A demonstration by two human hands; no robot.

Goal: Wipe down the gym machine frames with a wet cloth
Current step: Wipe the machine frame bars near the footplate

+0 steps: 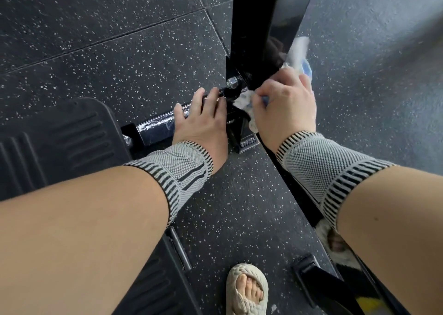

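A glossy black upright post (260, 27) of the gym machine rises from a bolted base joint (233, 83). A low black horizontal bar (158, 126), wet and shiny, runs left from that joint along the floor. My left hand (203, 118) rests flat on this bar, fingers spread over it. My right hand (286, 103) grips a bunched white and blue cloth (244, 102), pressed against the foot of the post. More of the cloth (303, 56) sticks out behind the hand, blurred. Both wrists wear grey knitted bands.
Speckled black rubber floor tiles (107, 58) surround the machine. A ribbed black footplate (55, 142) lies at the left. A slanted black frame member (302, 199) runs under my right forearm. My foot in a beige slipper (248, 290) stands at the bottom centre.
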